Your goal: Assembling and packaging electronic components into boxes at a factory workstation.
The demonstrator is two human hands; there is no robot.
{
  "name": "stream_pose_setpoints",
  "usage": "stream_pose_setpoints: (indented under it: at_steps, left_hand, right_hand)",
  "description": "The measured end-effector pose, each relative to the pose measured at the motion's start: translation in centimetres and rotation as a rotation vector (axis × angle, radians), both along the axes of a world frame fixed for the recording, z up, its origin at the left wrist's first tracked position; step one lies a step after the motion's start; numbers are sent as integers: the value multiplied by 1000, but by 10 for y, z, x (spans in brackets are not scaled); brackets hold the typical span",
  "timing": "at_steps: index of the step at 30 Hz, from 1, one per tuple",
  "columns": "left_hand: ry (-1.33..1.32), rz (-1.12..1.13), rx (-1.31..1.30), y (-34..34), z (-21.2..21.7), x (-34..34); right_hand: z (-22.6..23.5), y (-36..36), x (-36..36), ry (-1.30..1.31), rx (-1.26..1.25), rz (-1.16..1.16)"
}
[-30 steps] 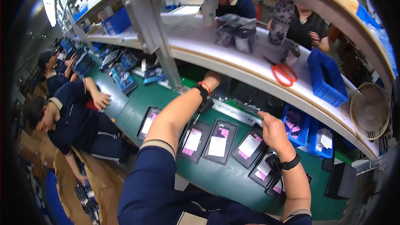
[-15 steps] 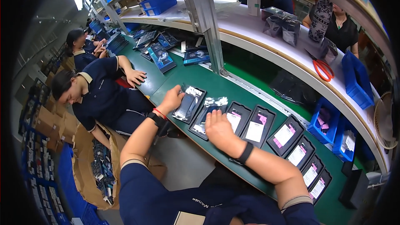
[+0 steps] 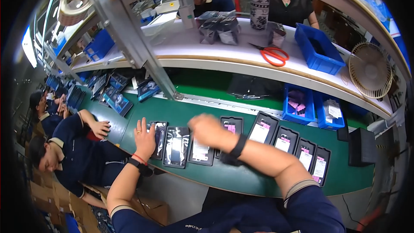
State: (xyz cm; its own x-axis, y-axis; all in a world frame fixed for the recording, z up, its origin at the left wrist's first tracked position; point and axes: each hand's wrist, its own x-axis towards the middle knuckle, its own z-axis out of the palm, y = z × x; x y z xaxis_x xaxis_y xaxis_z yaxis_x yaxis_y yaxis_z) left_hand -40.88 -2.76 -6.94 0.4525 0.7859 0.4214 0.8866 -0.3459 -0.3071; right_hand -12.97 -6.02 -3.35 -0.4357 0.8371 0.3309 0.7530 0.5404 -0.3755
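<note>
Several black trays stand in a row along the green bench. My left hand (image 3: 144,141) is open, fingers stretched, at the left edge of the leftmost tray (image 3: 160,141). In the tray beside it lies a clear plastic bag (image 3: 176,146) with a dark flat piece in it. My right hand (image 3: 210,131) hovers over the third tray (image 3: 201,162), which shows a white card; its fingers are curled downward and smeared by motion, so what they hold is not visible. Farther right, trays hold white cards (image 3: 260,132) and pink pieces (image 3: 286,137).
Blue bins (image 3: 298,103) with pink pieces and small bags (image 3: 331,111) stand behind the trays. A metal post (image 3: 161,75) rises at the back edge. Red-handled scissors (image 3: 274,56) lie on the shelf. A co-worker's hand (image 3: 100,129) rests on the bench at left, near dark boxes (image 3: 117,100).
The view has swung to the right. My left hand's fingers have straightened at the leftmost tray. My right hand has left the second tray's bag and moved right, over the third tray.
</note>
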Motion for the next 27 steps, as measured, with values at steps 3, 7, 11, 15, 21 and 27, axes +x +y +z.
stream_pose_setpoints:
  at_steps: [3, 7, 11, 15, 21, 27]
  left_hand:
    - [-62, -177, -140, -1, 47, 41]
    - [-162, -584, -636, 29, 84, 176]
    - [-83, -639, -854, 82, 55, 285]
    - [129, -545, -789, 108, 32, 338]
    - [19, -745, -811, 121, 46, 336]
    - [-145, -696, -653, 130, 19, 321]
  right_hand:
    - [31, 53, 104, -284, -222, -573]
    - [-10, 83, 231, -350, -16, -816]
    - [-20, 75, 243, -479, -82, -745]
    - [-10, 69, 247, -553, -170, -701]
    - [-19, 81, 258, -518, -252, -740]
    - [-60, 93, 271, -155, 113, -696]
